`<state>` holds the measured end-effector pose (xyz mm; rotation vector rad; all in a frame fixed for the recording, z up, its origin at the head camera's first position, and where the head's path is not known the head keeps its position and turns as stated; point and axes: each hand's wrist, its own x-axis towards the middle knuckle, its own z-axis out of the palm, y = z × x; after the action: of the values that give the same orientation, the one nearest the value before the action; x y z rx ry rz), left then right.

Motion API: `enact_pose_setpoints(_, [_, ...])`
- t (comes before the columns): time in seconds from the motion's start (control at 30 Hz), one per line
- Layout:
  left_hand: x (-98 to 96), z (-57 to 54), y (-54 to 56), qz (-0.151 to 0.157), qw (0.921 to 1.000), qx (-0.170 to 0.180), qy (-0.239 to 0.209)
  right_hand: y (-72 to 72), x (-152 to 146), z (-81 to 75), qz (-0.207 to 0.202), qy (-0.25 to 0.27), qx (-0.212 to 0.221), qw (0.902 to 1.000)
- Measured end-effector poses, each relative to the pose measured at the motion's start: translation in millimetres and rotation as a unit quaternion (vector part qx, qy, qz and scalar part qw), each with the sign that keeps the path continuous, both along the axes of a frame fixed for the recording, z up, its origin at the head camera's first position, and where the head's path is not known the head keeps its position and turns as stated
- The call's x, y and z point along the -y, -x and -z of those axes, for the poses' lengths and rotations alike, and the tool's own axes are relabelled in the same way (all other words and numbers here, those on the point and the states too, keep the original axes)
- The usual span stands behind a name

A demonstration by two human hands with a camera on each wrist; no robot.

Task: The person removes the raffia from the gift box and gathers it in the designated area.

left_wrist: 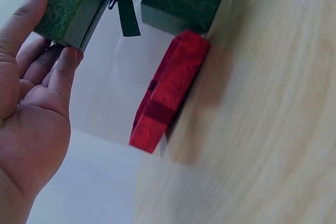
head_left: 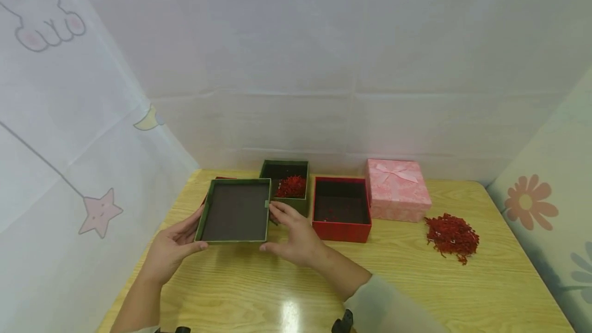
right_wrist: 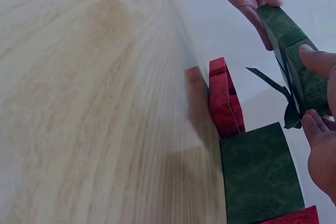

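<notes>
Here, a green lid [head_left: 236, 210] is held up between two hands, raised off the wooden bench [head_left: 250, 292], toward its left side. Its dark inner face is turned up toward the person, and a green ribbon [right_wrist: 290, 106] dangles from its outer side. The left hand [head_left: 170, 251] grips the left edge, thumb at the near corner and fingers tucked beneath. The right hand [head_left: 298, 235] pinches the right edge, its thumb by the other near corner and its fingers higher up the side.

Beyond the lid, a green box [head_left: 291, 203] stands uncovered, with a clump of red shredded paper [head_left: 292, 187] inside. A red lid [left_wrist: 170, 95], mostly hidden behind the green one from above, rests on the bench right beside that box, as both wrist views show. On the other side of the green box is an uncovered red box [head_left: 341, 232] with a few red scraps on its dark floor. Next in the row comes a pink box [head_left: 399, 190], topped with a pink bow [head_left: 396, 172]. Farther right, a loose heap of red paper strips [head_left: 452, 236] lies on the bench. A pale cloth [head_left: 287, 66] hangs behind everything.
</notes>
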<state>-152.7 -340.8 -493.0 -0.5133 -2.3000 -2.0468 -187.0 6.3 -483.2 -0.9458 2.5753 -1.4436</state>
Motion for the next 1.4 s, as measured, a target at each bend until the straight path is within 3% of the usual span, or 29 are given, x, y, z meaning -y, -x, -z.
enact_pose_setpoints(0.37, [22.6,9.0,-13.1,-0.018,0.9994,0.026,0.012,-6.0,18.6,14.1,-0.022,-0.022,-0.025,0.9992])
enact_pose_setpoints(0.6, [33.1,14.3,-20.2,-0.019,0.9991,0.038,0.000,-11.1,29.4,20.0,-0.032,-0.027,-0.014,0.9990])
enact_pose_setpoints(0.83, [46.7,20.5,-28.7,-0.037,0.9961,0.078,0.017,-19.7,41.4,25.2,-0.030,-0.045,0.000,0.9985])
enact_pose_setpoints(1.1, [62.7,27.7,-38.0,0.004,0.9962,0.085,-0.020,-31.5,53.8,34.2,-0.039,-0.051,0.026,0.9976])
enact_pose_setpoints(1.23, [69.4,27.7,-43.1,0.016,0.9965,0.080,-0.016,-37.3,59.8,35.2,-0.043,-0.053,0.029,0.9973])
enact_pose_setpoints(1.4, [78.3,30.8,-47.2,0.027,0.9945,0.100,-0.016,-44.4,66.0,35.5,-0.045,-0.058,0.022,0.9971])
